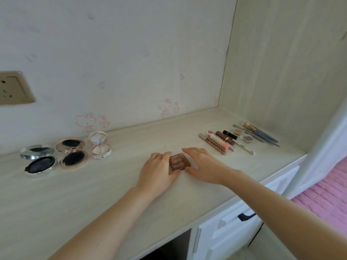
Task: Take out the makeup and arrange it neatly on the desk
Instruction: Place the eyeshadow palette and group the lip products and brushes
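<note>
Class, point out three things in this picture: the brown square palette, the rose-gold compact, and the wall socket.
Brown square palette (179,163), head view, on its lid.
Rose-gold compact (73,159), head view, on the dark pan of its base.
Wall socket (14,89), head view, on its faceplate.

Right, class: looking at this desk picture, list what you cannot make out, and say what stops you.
Head view only:
- Palette: its left part is covered by the left hand; the lid print is too small to read in full.
- Right hand: whether it touches the palette is unclear.
- Socket: cut off by the left edge.
- Lip tubes and brushes: labels too small and blurred.
- Drawer: shut, its contents are hidden.
</note>
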Motion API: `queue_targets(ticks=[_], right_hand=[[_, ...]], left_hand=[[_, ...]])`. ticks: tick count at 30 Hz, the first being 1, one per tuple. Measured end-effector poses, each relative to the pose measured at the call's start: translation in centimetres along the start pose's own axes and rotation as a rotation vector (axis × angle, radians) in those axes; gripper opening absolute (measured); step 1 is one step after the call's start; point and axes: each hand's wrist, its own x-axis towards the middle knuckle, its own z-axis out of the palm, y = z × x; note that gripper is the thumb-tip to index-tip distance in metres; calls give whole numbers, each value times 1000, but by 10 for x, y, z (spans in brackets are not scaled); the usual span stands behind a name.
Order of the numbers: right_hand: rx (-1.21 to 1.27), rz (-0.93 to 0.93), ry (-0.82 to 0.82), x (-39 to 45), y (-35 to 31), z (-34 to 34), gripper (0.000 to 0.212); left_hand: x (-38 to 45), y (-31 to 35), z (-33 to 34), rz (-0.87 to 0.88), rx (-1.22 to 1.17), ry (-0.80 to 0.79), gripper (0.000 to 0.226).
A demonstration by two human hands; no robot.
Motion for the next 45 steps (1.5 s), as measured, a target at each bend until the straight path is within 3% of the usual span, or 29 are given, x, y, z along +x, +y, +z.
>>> queue_targets(ticks=[11,17,20,24,29,32,37,45], right_hand=[[40,-51,-2,11,-15,2,58],[68,-111,53,15,-41,-8,69],[104,-160,84,16,-59,-13,62],[152,-213,143,19,-89,-14,58],[147,-266,187,31,-127,-10,58],[164,-312,215,37,-150,-5,59],[195,-369,200,47,-190,6,57],[192,-477,149,58,-241,34,61]], left_hand=[[-3,-7,-22,-130,-461,18,67],[-14,-19,-53,-172,-772,6,68],[-26,-26,-77,-187,-907,18,66],[-41,-36,-101,-210,-987,66,52],[-58,-56,-118,-338,-1324,148,23],[-68,-70,-129,-377,-1449,140,24],[-90,-99,-141,-422,-1586,94,32],[-128,-140,-156,-493,-1627,174,30]])
